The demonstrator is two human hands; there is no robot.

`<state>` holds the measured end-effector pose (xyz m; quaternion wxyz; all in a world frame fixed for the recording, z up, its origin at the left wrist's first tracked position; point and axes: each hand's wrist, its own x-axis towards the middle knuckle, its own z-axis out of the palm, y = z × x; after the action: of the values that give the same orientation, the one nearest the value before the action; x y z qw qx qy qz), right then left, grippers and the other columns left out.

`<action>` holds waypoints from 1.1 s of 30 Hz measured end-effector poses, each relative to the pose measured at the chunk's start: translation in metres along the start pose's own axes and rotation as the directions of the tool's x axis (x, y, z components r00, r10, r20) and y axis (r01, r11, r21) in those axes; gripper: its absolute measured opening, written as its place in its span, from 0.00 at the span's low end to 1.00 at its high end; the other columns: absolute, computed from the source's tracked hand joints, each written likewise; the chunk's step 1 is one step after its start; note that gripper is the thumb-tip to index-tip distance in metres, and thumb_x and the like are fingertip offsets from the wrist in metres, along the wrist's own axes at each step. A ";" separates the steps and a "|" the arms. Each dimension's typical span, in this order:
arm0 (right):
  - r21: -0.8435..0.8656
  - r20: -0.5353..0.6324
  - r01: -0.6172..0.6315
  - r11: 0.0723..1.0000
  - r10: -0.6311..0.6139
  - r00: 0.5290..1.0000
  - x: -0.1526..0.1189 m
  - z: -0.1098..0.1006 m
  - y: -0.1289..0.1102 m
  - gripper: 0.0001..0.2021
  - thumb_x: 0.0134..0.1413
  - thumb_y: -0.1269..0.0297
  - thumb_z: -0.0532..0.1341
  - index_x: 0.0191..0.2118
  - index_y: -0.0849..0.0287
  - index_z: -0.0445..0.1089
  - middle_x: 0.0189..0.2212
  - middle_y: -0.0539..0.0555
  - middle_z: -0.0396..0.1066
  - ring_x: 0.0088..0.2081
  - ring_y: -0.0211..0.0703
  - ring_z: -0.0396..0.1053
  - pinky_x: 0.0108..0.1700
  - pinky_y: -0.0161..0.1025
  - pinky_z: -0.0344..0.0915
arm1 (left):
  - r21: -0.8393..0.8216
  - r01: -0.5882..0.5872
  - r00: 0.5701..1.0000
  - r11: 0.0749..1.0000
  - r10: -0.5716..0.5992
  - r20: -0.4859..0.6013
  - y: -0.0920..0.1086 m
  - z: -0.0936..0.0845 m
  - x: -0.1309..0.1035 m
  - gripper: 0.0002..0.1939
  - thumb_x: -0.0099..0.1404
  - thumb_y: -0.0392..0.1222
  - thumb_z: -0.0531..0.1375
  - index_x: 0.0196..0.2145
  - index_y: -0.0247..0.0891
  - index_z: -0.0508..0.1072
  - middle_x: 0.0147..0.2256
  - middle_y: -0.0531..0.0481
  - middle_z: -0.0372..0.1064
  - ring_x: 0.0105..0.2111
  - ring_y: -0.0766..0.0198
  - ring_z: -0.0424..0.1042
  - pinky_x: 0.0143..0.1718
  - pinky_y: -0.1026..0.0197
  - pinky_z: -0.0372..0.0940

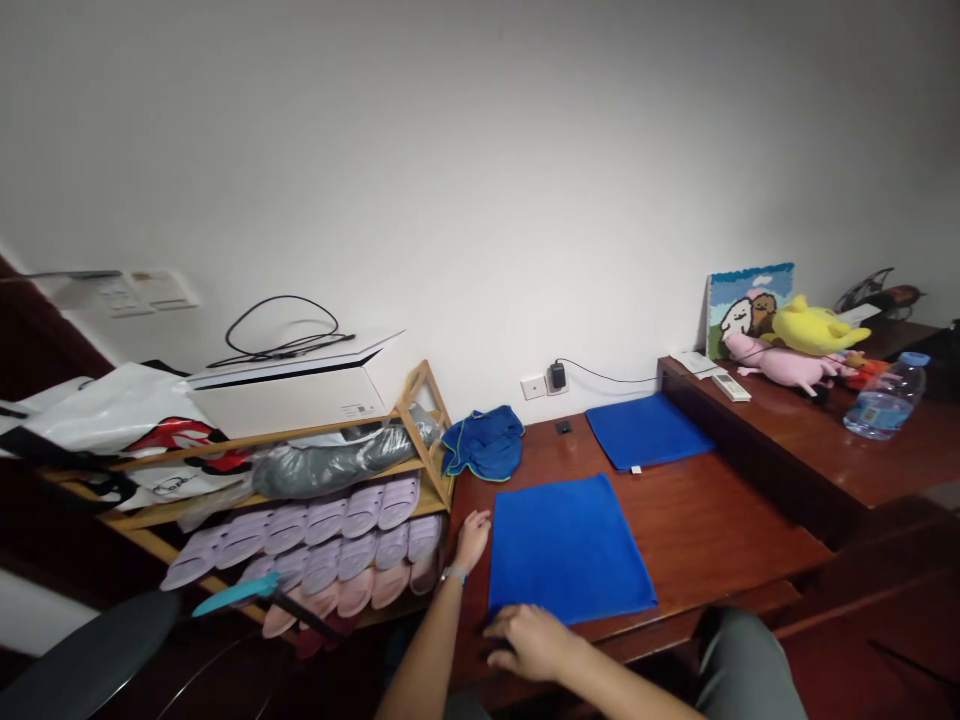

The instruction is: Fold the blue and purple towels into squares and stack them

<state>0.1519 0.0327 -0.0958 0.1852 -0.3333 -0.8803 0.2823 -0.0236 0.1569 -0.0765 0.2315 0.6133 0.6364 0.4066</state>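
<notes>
A square blue cloth (566, 550) lies spread flat on the reddish-brown wooden desk (675, 530). Beside its left edge, my left hand (472, 540) rests with fingers loosely stretched toward the cloth and nothing visible in them. My right hand (534, 642) is at the near left corner of the cloth, palm down. Its thumb stands apart from the bent fingers, and the fingertips are partly hidden. Further back lies a second, folded blue cloth (649, 430) with a small white tag. A crumpled dark blue cloth (486, 443) with yellow-green edging sits at the desk's back left.
A wooden rack (426, 420) to the left carries lilac slippers (326, 525), pink slippers and a white box (300, 395). On the raised desk part at right stand a water bottle (889, 400), plush toys (814, 330) and a picture (750, 300). A black plug (556, 375) is in the wall.
</notes>
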 end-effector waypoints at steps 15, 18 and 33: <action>-0.335 -0.316 -0.378 0.863 0.275 0.908 -0.137 -0.036 0.205 0.32 0.74 0.46 0.46 0.76 0.53 0.52 0.74 0.56 0.52 0.74 0.51 0.52 0.74 0.54 0.52 | 0.694 -0.237 0.972 0.680 0.165 0.170 -0.084 0.064 -0.116 0.31 0.79 0.55 0.44 0.74 0.42 0.56 0.74 0.42 0.49 0.74 0.50 0.51 0.71 0.41 0.54; -0.306 -0.273 -0.395 0.866 0.318 0.908 -0.142 -0.037 0.205 0.32 0.74 0.44 0.45 0.75 0.53 0.52 0.74 0.55 0.52 0.74 0.50 0.51 0.74 0.55 0.50 | 0.729 -0.236 0.971 0.642 0.173 0.162 -0.080 0.064 -0.129 0.31 0.79 0.55 0.46 0.73 0.42 0.58 0.74 0.41 0.51 0.73 0.48 0.53 0.71 0.40 0.54; -0.356 -0.287 -0.494 0.793 0.410 0.866 -0.036 -0.063 0.233 0.35 0.74 0.47 0.41 0.75 0.65 0.51 0.75 0.62 0.46 0.76 0.51 0.44 0.76 0.53 0.43 | 0.650 -0.369 0.928 0.664 0.223 0.299 -0.044 0.096 -0.100 0.29 0.80 0.52 0.44 0.74 0.45 0.55 0.73 0.46 0.53 0.73 0.51 0.54 0.71 0.40 0.56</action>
<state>0.3224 0.1756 -0.1971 0.1217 -0.5923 -0.7915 0.0891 0.0407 0.0860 -0.1862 -0.0251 0.7867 0.6074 0.1075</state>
